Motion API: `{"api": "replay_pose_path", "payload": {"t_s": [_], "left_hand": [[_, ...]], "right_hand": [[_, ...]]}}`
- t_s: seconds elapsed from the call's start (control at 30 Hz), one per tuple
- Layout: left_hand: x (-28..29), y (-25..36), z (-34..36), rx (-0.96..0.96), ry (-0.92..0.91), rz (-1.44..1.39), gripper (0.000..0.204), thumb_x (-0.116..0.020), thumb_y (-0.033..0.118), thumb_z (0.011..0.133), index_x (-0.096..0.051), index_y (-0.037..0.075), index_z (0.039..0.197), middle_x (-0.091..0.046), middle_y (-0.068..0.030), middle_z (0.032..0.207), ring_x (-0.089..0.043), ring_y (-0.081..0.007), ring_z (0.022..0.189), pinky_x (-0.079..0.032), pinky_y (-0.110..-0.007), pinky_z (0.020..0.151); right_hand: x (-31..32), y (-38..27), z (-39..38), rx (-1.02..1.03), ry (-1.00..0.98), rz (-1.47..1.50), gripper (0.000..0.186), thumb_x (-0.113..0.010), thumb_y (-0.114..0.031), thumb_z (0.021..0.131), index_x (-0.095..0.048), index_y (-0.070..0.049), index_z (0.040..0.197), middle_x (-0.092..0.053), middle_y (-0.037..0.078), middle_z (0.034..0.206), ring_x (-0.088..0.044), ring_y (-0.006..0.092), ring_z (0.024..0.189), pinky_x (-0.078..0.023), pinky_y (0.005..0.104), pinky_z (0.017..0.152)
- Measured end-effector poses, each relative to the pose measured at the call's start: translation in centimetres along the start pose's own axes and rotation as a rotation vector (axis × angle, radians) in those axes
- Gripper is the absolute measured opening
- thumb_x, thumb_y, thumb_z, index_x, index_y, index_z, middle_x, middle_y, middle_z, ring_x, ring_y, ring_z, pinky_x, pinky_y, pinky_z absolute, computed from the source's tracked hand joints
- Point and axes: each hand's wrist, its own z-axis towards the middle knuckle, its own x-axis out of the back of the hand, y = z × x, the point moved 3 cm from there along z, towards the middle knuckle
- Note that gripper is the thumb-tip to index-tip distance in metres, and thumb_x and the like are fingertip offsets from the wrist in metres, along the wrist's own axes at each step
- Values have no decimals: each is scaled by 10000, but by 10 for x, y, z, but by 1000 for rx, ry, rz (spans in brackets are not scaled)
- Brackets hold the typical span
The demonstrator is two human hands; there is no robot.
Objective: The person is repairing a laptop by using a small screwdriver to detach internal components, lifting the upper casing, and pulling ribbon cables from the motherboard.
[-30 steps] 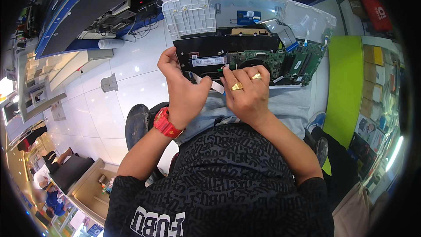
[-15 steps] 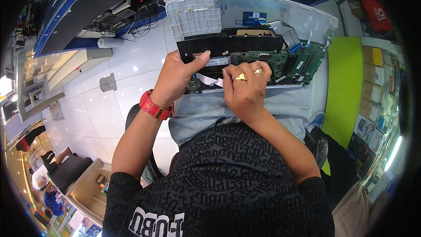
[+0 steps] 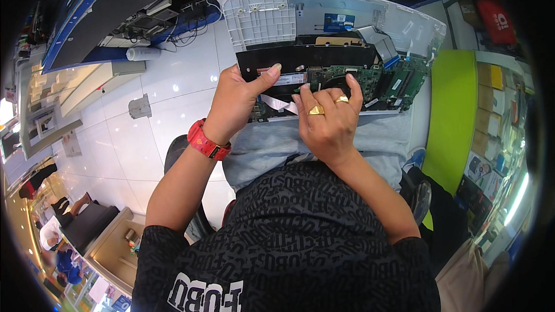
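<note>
An opened laptop with a white casing lies across my lap, its black metal plate and green circuit board exposed. My left hand is closed round its left edge, the thumb pressing on a slim silver module. A pale ribbon cable runs from under that hand toward my right hand. The thumb and index finger of my right hand are pinched at the cable's end, though the exact grip is partly hidden; its little finger sticks up over the board. A red watch is on my left wrist.
Behind the laptop is a dark counter with devices and cables. A lime-green bench and glass display case stand at right. At lower left are a padded seat, an open drawer and other people.
My left thumb has moved up from the ribbon cable onto the module. The laptop has shifted slightly right, and my right hand's fingertips have risen a little, the little finger straightening.
</note>
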Motion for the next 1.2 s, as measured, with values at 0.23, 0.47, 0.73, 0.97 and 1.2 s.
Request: {"api": "replay_pose_path", "payload": {"t_s": [0.23,0.47,0.73,0.97,1.2], "left_hand": [[-2,0,0,2,-10,-29,242,-776,207,974,-758,-4,1093,-774,-52,999,-686,-86,876,-554,-272,819],[-2,-3,-1,-7,-16,-60,213,-762,187,986,-760,1,1090,-771,-38,994,-672,-77,857,-550,-270,800],[-1,-3,-1,-20,4,3,224,-769,206,982,-774,-2,1063,-775,-38,965,-668,-71,837,-540,-260,767],[-3,-3,-3,-18,6,3,232,-771,208,980,-775,-9,1063,-776,-38,955,-668,-71,825,-541,-263,766],[-2,-6,-4,-1,19,23,233,-776,221,980,-775,-4,1040,-776,-41,952,-674,-78,842,-543,-264,773]], "right_hand": [[-6,0,-1,-104,4,82,119,-788,-45,827,-715,-27,919,-610,53,800,-602,242,725,-418,504,1024],[-13,-1,-1,-70,-22,73,97,-731,-21,856,-651,-27,911,-613,85,879,-610,277,795,-408,517,1005],[-13,-2,-3,-75,-83,-3,116,-705,-26,855,-642,-25,952,-591,98,882,-593,287,789,-407,508,974],[-15,0,-2,-49,-65,37,114,-713,-17,823,-646,-29,915,-604,93,911,-589,292,807,-402,500,943],[-13,0,-7,-79,-88,54,111,-720,-18,814,-652,-33,901,-613,84,924,-596,291,818,-392,489,937]]}}
